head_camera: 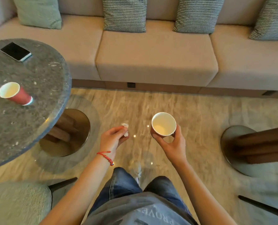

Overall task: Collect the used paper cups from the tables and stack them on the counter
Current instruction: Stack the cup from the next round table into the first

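A: Left to right, what's there?

B: A round stone table (pixel 37 111) carries a phone (pixel 16 51) near its far edge and a red paper cup (pixel 14 93) upright near its left edge. Then the left hand (pixel 113 138), fingers pinched round a crumpled tissue (pixel 125 129). Then the right hand (pixel 169 140), curled round a second paper cup (pixel 163 124), held upright above the floor.

A: What could go wrong?

B: Both hands are occupied, I'd say. Reaching for the table cup with the tissue hand could tip it over; nesting the held cup carelessly might crush a rim.
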Motion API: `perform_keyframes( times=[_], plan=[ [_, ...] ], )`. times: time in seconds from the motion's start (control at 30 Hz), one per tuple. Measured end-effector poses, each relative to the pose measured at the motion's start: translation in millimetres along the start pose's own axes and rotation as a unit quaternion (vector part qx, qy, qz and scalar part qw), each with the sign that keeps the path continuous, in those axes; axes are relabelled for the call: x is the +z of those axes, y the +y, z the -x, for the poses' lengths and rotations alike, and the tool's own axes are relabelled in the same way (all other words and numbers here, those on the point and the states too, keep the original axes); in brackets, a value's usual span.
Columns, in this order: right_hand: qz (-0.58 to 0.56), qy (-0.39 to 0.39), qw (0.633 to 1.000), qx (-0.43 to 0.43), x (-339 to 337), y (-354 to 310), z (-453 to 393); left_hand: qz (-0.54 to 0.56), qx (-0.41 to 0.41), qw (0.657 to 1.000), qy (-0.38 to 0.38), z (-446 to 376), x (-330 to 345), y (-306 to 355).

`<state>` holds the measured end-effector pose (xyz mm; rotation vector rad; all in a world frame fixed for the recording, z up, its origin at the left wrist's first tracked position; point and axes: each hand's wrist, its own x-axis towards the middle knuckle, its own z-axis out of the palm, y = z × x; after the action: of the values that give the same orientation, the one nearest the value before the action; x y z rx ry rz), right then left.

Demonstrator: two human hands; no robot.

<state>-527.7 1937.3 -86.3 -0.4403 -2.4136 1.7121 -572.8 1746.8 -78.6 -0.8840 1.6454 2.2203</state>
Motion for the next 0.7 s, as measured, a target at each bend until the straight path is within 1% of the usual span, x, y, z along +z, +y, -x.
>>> perform_keyframes(
  times=[0.2, 0.3, 0.4, 0.53, 0.7],
  plan=[
    [0.008, -0.039, 0.999, -0.006, 31, -16, -59, 0.022, -0.004, 0.999, 0.041, -41, 1, 38],
    [0.018, -0.081, 0.996, -0.017, 51, -21, -90, 0.045, -0.002, 0.996, 0.074, -58, -3, 54],
    [0.029, -0.138, 0.989, -0.038, 74, -29, -122, 0.076, 0.013, 0.991, 0.110, -73, -11, 69],
    [0.039, -0.222, 0.972, -0.067, 115, -45, -165, 0.121, 0.029, 0.975, 0.182, -91, -21, 87],
    [0.060, -0.350, 0.927, -0.122, 168, -71, -205, 0.188, 0.050, 0.944, 0.268, -106, -31, 100]
  ],
)
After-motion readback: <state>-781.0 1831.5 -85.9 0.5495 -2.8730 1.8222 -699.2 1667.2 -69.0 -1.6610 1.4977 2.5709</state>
